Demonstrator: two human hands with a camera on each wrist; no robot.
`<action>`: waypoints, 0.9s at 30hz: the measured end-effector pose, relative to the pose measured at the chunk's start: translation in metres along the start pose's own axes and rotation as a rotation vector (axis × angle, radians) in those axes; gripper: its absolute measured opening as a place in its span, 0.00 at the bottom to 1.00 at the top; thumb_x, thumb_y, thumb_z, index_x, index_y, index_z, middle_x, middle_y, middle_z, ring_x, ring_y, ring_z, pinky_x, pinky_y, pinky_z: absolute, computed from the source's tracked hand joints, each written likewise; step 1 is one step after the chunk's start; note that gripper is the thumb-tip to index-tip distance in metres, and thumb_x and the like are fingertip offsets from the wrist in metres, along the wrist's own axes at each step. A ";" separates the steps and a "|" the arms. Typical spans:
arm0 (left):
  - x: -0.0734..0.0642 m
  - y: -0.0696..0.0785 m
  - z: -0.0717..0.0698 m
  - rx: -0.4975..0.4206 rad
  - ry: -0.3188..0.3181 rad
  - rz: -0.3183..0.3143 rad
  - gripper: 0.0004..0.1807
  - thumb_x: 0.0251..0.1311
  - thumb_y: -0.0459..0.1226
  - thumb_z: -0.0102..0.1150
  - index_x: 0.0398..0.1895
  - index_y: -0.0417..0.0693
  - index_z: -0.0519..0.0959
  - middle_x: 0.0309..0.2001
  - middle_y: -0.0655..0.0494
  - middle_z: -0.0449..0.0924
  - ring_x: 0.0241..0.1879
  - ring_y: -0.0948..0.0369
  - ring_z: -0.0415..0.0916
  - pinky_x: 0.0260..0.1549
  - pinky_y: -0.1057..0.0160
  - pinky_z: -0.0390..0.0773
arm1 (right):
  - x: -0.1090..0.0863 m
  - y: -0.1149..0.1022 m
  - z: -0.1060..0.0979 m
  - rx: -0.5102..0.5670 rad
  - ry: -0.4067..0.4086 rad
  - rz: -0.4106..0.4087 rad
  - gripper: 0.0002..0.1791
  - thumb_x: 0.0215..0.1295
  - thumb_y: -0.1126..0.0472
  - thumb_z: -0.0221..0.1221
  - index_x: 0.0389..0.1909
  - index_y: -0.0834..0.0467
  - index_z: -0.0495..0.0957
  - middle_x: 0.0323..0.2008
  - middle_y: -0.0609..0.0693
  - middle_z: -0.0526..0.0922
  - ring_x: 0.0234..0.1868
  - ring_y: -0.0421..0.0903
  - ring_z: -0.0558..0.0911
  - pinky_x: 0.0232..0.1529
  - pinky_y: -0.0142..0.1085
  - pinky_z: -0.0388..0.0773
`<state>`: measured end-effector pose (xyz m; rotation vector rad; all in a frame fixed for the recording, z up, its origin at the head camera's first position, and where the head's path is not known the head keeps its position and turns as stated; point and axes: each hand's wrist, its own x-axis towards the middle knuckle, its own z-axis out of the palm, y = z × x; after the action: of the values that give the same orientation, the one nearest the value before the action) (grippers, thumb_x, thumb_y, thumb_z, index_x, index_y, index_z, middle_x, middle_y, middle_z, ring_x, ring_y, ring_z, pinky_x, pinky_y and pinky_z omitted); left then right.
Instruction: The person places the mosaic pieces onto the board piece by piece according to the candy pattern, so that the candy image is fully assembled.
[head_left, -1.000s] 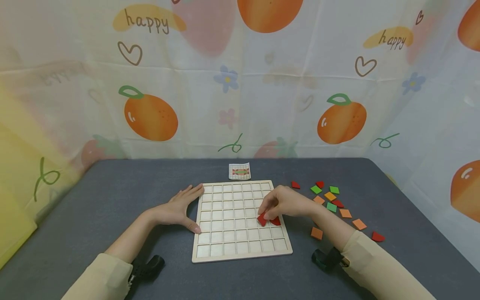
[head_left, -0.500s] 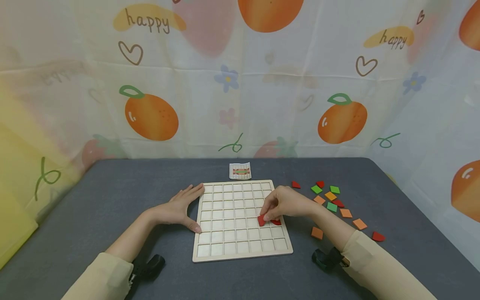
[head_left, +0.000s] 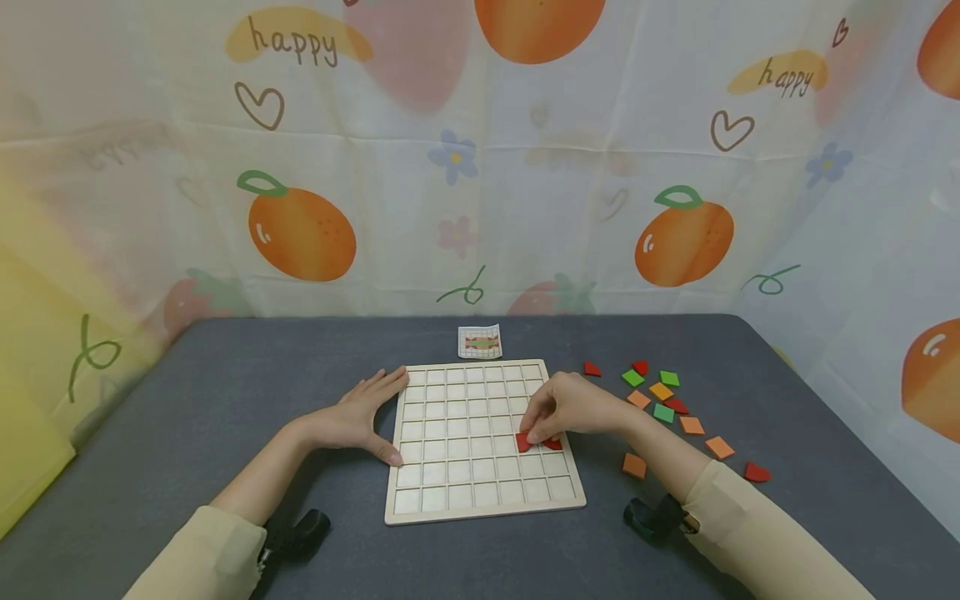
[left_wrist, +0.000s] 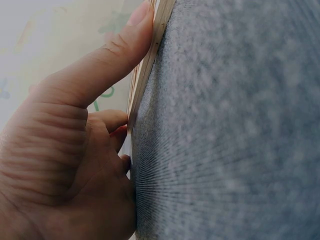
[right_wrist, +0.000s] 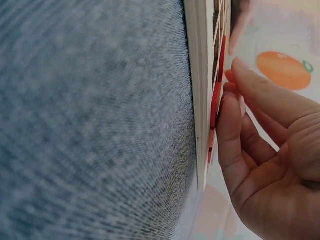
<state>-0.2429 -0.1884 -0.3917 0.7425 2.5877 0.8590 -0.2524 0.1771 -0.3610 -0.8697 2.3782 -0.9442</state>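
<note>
A pale wooden grid board (head_left: pixel 487 510) lies on the dark table. My left hand (head_left: pixel 352 421) is spread along its left edge, with the thumb low and the other fingers near the far corner. In the left wrist view, the thumb (left_wrist: pixel 112 67) rests against the board's side. Over the right part of the grid, my right hand (head_left: pixel 577 404) pinches a red tile (head_left: pixel 522 442) with thumb and fingertips, low in a cell. Another red piece (head_left: pixel 553 444) with a curved edge sits just right of it, partly covered by the hand.
Right of the board are scattered loose pieces: red ones (head_left: pixel 757 472), green ones (head_left: pixel 663 413) and orange ones (head_left: pixel 633 466). A small card (head_left: pixel 480 342) with a printed grid pattern lies behind the board. A patterned cloth (head_left: pixel 480 208) hangs behind the table.
The red tile under my right fingers has turned from a tilted position to lie squarer in its cell. My right hand has shifted very slightly; the left hand stays put.
</note>
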 end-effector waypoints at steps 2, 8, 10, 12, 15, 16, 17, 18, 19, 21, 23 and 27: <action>0.000 0.000 0.000 0.002 0.000 -0.001 0.68 0.41 0.55 0.78 0.79 0.39 0.46 0.81 0.41 0.37 0.79 0.35 0.30 0.73 0.30 0.33 | 0.000 0.000 0.000 0.004 0.006 0.003 0.06 0.57 0.58 0.70 0.36 0.50 0.89 0.30 0.47 0.90 0.28 0.39 0.84 0.32 0.32 0.81; -0.001 0.001 -0.001 0.002 0.000 -0.004 0.68 0.41 0.55 0.78 0.79 0.39 0.46 0.81 0.42 0.37 0.79 0.36 0.29 0.73 0.30 0.33 | 0.000 0.000 -0.004 0.012 0.044 -0.012 0.06 0.61 0.60 0.67 0.39 0.53 0.88 0.31 0.49 0.89 0.29 0.40 0.83 0.32 0.34 0.82; -0.001 0.000 -0.001 0.000 0.000 -0.004 0.68 0.41 0.55 0.78 0.79 0.39 0.46 0.81 0.42 0.37 0.79 0.36 0.29 0.73 0.30 0.33 | 0.000 -0.001 -0.006 0.014 0.056 -0.018 0.08 0.62 0.60 0.66 0.41 0.54 0.88 0.32 0.50 0.89 0.29 0.41 0.83 0.33 0.36 0.83; -0.001 0.000 0.000 -0.001 -0.001 -0.005 0.68 0.41 0.55 0.78 0.79 0.40 0.46 0.81 0.42 0.37 0.79 0.36 0.29 0.73 0.30 0.33 | -0.001 -0.001 -0.008 0.022 0.064 -0.009 0.08 0.62 0.60 0.66 0.42 0.54 0.87 0.33 0.49 0.88 0.30 0.42 0.84 0.35 0.37 0.83; 0.000 0.000 0.000 -0.001 -0.002 -0.005 0.68 0.41 0.55 0.78 0.79 0.40 0.46 0.81 0.42 0.37 0.79 0.36 0.29 0.73 0.30 0.33 | -0.004 0.000 -0.012 0.040 0.072 0.010 0.10 0.63 0.59 0.66 0.44 0.54 0.87 0.35 0.49 0.89 0.33 0.43 0.85 0.39 0.40 0.83; 0.000 -0.001 0.000 0.000 -0.002 -0.005 0.68 0.41 0.55 0.77 0.79 0.40 0.46 0.81 0.42 0.37 0.79 0.36 0.29 0.73 0.30 0.33 | -0.005 0.000 -0.014 0.044 0.075 0.014 0.10 0.63 0.59 0.66 0.45 0.55 0.86 0.36 0.49 0.89 0.34 0.43 0.85 0.40 0.40 0.83; 0.000 -0.001 0.000 0.000 -0.002 -0.005 0.68 0.41 0.55 0.77 0.79 0.40 0.46 0.81 0.42 0.37 0.79 0.36 0.29 0.73 0.30 0.34 | -0.006 0.001 -0.015 0.047 0.079 0.018 0.11 0.63 0.58 0.66 0.45 0.55 0.86 0.37 0.48 0.89 0.36 0.43 0.85 0.41 0.40 0.83; 0.000 -0.001 0.000 0.000 -0.001 -0.004 0.68 0.41 0.56 0.77 0.79 0.40 0.46 0.81 0.42 0.37 0.79 0.36 0.30 0.73 0.30 0.34 | -0.008 0.001 -0.017 0.051 0.084 0.019 0.12 0.63 0.58 0.66 0.46 0.56 0.86 0.38 0.49 0.89 0.37 0.44 0.85 0.41 0.40 0.83; 0.000 -0.001 0.000 0.000 -0.001 -0.004 0.68 0.41 0.56 0.77 0.79 0.40 0.46 0.81 0.42 0.37 0.79 0.36 0.30 0.73 0.30 0.34 | -0.009 0.002 -0.019 0.047 0.089 0.015 0.12 0.63 0.58 0.66 0.46 0.56 0.86 0.39 0.50 0.89 0.38 0.44 0.85 0.41 0.40 0.82; 0.000 -0.001 0.000 -0.001 -0.001 -0.003 0.68 0.41 0.56 0.77 0.79 0.40 0.46 0.81 0.42 0.37 0.79 0.36 0.30 0.73 0.30 0.34 | -0.012 0.004 -0.023 0.043 0.108 0.009 0.13 0.63 0.59 0.66 0.47 0.58 0.85 0.39 0.51 0.89 0.38 0.46 0.85 0.41 0.42 0.82; 0.000 0.000 0.000 -0.002 -0.002 -0.002 0.68 0.41 0.56 0.77 0.79 0.40 0.46 0.81 0.42 0.37 0.79 0.36 0.30 0.72 0.30 0.34 | -0.016 0.006 -0.028 0.042 0.131 0.009 0.13 0.64 0.59 0.65 0.48 0.58 0.85 0.39 0.53 0.88 0.39 0.46 0.84 0.41 0.43 0.82; -0.001 -0.001 -0.001 -0.001 -0.003 -0.002 0.68 0.41 0.56 0.77 0.79 0.41 0.46 0.81 0.42 0.37 0.79 0.36 0.29 0.73 0.30 0.34 | -0.023 0.011 -0.038 0.036 0.184 0.022 0.15 0.64 0.59 0.65 0.50 0.60 0.84 0.43 0.57 0.87 0.41 0.45 0.84 0.44 0.41 0.83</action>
<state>-0.2428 -0.1896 -0.3916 0.7407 2.5842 0.8578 -0.2631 0.2159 -0.3392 -0.7705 2.5099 -1.0972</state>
